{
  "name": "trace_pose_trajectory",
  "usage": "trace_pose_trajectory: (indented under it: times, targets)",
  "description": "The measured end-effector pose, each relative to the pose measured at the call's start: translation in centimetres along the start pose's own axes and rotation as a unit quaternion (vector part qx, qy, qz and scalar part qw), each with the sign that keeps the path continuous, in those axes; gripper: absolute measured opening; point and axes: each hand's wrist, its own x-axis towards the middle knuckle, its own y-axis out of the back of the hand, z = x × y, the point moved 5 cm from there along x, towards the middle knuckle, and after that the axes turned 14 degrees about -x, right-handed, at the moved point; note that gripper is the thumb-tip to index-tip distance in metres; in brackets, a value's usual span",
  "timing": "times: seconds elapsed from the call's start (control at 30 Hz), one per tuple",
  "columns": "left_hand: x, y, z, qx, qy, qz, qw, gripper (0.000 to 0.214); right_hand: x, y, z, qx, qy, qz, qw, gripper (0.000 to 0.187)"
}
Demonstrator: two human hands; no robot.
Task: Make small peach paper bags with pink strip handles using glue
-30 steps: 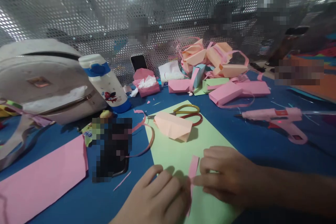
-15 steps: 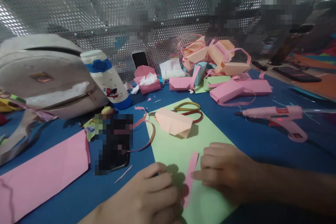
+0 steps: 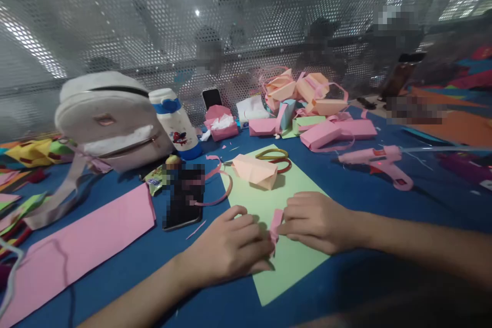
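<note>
A short pink paper strip [image 3: 275,221] lies on a light green paper sheet [image 3: 286,279], its lower part bent and creased between my hands. My left hand [image 3: 234,243] has its curled fingers on the strip's lower end. From the other side, my right hand [image 3: 311,221] pinches at the strip's right edge, fingers bent together. Just beyond them sits a folded peach paper piece [image 3: 255,170] on the same sheet. It partly covers scissors with yellow and red handles [image 3: 284,164]. My fingertips hide part of the strip.
A pink glue gun [image 3: 378,156] with a lit red light lies at right. To the left are a phone [image 3: 183,205], a large pink sheet [image 3: 92,246], a bottle [image 3: 175,125] and a backpack [image 3: 111,128]. Folded paper boxes [image 3: 326,133] are piled behind.
The view has shifted, showing more on the left. My left hand has closed in on the strip's lower end. The strip was flat and straight; its lower part is now bent.
</note>
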Motion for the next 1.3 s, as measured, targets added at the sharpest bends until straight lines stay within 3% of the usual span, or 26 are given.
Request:
trace_pose_trajectory:
  times: [0.27, 0.5, 0.8, 1.17, 1.3]
  targets:
    - [0.1, 0.0, 0.3, 0.037, 0.007, 0.030, 0.999, 0.023, -0.3, 0.0, 0.1, -0.036, -0.033, 0.028, 0.998, 0.026]
    - [-0.4, -0.9, -0.3, 0.041, 0.044, -0.016, 0.998, 0.028, 0.0, 0.2, -0.2, 0.002, -0.024, 0.013, 1.000, 0.025]
    - [-0.5, -0.2, 0.0, -0.051, 0.028, -0.017, 0.998, 0.039, -0.3, -0.1, 1.2, 0.028, -0.087, 0.011, 0.996, 0.027]
    - [-0.3, 0.7, 0.5, -0.029, 0.017, -0.019, 0.999, 0.030, -0.9, -0.6, 2.6, -0.001, -0.127, -0.012, 0.992, 0.032]
    - [0.0, 0.6, 0.1, -0.012, 0.034, -0.044, 0.998, 0.042, -0.8, -0.4, 2.6, -0.006, -0.135, -0.008, 0.991, 0.033]
